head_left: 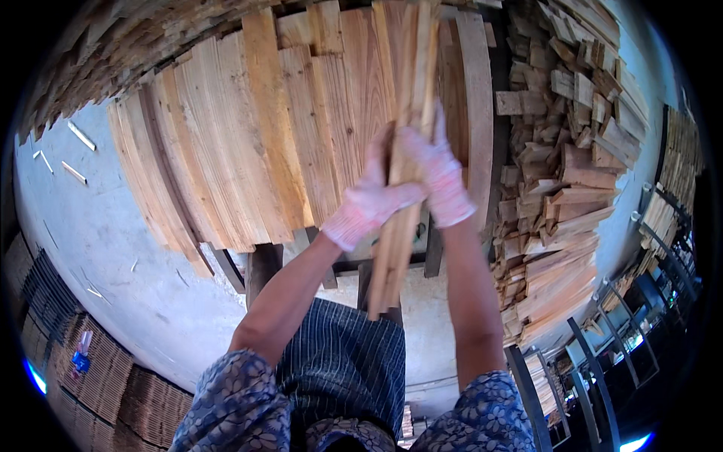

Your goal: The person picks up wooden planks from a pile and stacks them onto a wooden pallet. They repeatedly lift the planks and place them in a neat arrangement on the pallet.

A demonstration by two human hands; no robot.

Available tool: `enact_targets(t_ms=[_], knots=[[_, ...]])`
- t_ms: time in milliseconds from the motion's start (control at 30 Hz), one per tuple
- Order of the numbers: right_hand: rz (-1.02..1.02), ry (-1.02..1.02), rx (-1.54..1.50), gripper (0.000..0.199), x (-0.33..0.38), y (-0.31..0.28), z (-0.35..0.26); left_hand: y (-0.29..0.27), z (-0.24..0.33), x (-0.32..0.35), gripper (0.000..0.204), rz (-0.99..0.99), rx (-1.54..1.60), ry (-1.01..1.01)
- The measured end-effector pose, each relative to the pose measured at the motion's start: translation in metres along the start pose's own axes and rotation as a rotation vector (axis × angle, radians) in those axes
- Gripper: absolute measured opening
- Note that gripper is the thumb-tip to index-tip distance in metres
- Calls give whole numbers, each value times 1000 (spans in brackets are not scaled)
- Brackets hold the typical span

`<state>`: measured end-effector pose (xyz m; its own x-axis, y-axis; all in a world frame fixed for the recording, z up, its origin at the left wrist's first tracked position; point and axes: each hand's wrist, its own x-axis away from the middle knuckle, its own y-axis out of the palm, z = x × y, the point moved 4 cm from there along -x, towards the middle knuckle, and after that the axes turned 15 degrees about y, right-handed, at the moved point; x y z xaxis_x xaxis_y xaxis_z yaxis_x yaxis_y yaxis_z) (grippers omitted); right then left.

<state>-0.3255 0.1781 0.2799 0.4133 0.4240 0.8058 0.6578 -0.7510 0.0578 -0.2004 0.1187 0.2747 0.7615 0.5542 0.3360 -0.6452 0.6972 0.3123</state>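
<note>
In the middle of the head view I hold a narrow bundle of long wooden strips [399, 248], tilted slightly, its near end close to my apron. My left hand [374, 197], in a pale pink knit glove, grips the strips from the left side. Gloved the same way, my right hand [440, 173] closes on them from the right, a little farther up. Both hands are somewhat blurred. Beneath and beyond them, wooden boards [226, 143] lie side by side on a dark metal frame [433, 252]. The far end of the bundle overlaps these boards.
A tall heap of wood offcuts [565, 181] stands close on the right. More stacked wood [90, 60] lies at the far left. A few slivers [75, 173] are scattered on the grey floor [143, 301]. Dark metal racks [595, 377] fill the lower right; brown stacks [98, 369] the lower left.
</note>
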Motion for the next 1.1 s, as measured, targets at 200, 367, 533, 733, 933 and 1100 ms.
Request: enact_targets(t_ms=[200, 367, 533, 733, 933, 1100], knots=[[263, 40, 958, 52, -94, -112, 7, 12, 29, -60, 70, -531, -852, -21], [802, -5, 1148, 97, -112, -66, 4, -98, 20, -64, 69, -442, -1411, -185], [661, -23, 1088, 92, -78, -8, -25, -103, 21, -69, 72, -481, -1511, -256], [706, -199, 1186, 87, -83, -10, 11, -74, 3, -80, 78, -523, -1609, -259], [592, -31, 994, 90, -78, -73, -8, -54, -16, -90, 91, -564, -1677, -441], [813, -88, 1217, 88, -77, -159, -10, -49, -17, -93, 94, -588, -1674, -510]])
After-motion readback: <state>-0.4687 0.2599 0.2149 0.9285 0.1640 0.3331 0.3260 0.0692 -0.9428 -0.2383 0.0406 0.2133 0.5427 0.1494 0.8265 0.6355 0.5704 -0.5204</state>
